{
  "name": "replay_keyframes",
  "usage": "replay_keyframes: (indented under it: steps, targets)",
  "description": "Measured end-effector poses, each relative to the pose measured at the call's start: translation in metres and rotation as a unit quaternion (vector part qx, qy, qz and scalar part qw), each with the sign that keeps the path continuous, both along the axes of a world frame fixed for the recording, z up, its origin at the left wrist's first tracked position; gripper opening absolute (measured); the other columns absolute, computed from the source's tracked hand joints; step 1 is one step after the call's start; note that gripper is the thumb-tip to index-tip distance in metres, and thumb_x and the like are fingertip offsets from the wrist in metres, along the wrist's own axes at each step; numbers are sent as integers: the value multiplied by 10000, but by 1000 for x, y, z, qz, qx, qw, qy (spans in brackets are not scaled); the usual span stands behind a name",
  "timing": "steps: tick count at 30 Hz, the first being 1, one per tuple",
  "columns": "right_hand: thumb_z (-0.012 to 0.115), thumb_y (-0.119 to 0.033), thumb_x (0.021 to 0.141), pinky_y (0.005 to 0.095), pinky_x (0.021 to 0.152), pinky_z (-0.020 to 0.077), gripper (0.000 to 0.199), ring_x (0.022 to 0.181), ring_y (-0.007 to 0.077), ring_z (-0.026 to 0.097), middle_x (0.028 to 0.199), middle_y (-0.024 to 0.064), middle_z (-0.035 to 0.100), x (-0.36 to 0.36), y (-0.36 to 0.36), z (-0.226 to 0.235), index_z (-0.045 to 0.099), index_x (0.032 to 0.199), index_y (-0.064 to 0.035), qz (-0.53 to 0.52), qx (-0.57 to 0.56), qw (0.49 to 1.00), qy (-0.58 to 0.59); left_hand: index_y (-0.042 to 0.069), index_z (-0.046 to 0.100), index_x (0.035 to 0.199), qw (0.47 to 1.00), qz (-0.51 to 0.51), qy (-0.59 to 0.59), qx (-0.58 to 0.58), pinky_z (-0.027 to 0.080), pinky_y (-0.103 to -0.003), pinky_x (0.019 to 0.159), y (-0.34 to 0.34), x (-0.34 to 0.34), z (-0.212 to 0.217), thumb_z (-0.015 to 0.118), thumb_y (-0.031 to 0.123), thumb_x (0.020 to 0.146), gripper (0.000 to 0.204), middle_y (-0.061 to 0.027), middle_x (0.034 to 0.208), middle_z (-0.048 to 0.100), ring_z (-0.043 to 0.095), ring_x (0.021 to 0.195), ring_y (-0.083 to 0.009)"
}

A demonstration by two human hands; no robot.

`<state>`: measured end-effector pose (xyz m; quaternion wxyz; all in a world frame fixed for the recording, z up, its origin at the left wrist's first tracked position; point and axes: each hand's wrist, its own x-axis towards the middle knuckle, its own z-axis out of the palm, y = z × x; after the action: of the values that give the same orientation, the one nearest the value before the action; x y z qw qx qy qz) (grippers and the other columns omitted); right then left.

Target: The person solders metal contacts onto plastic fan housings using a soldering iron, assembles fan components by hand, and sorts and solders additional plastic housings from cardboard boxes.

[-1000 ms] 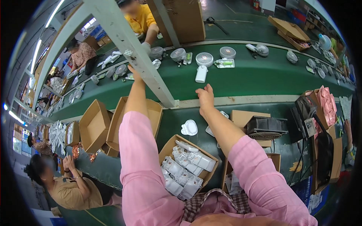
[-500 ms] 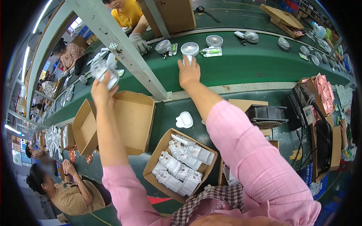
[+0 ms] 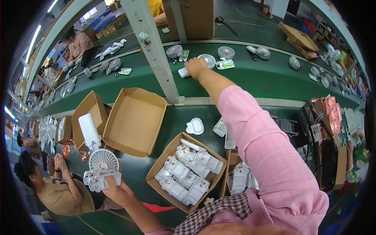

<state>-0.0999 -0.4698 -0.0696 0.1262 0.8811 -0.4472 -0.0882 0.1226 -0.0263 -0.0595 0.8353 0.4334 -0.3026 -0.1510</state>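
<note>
The left hand is closed in a grasp on a white plastic housing, with the thumb pressed over it. A first handheld fan is carried together with the housing; its round grille stands directly above the housing and its white handle points up and to the left. An orange ring marks the grille centre.

The right hand reaches across to the green belt. Its grip is curled over a second handheld fan, between handle end and grille; the fingertips are hidden.

Beside this fan lies a white-and-green pack; its print is too small to read. A third handheld fan sits just behind the pack.

On the green worktop, a cardboard box holds white housings bearing small reddish marks, illegible here. A shallow cardboard tray lies to the left. A white moulded part rests beyond the box.
</note>
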Motion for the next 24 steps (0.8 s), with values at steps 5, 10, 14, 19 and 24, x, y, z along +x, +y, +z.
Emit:
replay_keyframes:
  steps: [5,10,14,19,24]
  targets:
    - [648,-298,805,481,994,384,530,1280,315,429,1333,108,502,-3,-19,5,490,1298,-188,-103,24,980,-167,14,384,1369,995,96,-2,-25,499,-469,944,1,3,-37,571,100,935,480,-155,1306,510,567,1114,-280]
    - [729,-173,654,488,1083,321,941,1412,403,194,1544,125,221,-25,-37,14,286,1471,-322,-75,145,984,-69,-13,434,1324,981,189,-33,-30,495,-378,914,-8,2,-66,573,57,926,428,-152,1261,550,583,1079,-259]
    - [762,-175,626,423,1030,400,958,1325,374,341,1463,130,355,-25,-33,11,314,1457,-335,-50,120,991,-12,-28,493,1266,968,220,-115,-29,484,-345,891,-8,6,-93,564,-9,893,380,-150,1216,582,592,1055,-249]
    - [773,-298,602,407,987,418,880,1254,338,411,1351,132,482,-18,-31,17,418,1407,-325,-84,112,990,6,-64,536,1155,952,258,-163,29,472,-388,900,2,10,-99,563,16,869,299,-176,1143,564,565,1016,-287]
    - [586,-650,625,369,904,472,839,1101,294,606,1203,157,625,-16,-18,18,617,1199,-38,-172,133,976,-15,-63,593,1041,864,309,-369,148,475,-410,872,4,-1,-83,586,65,894,195,-163,1016,606,589,921,-317]
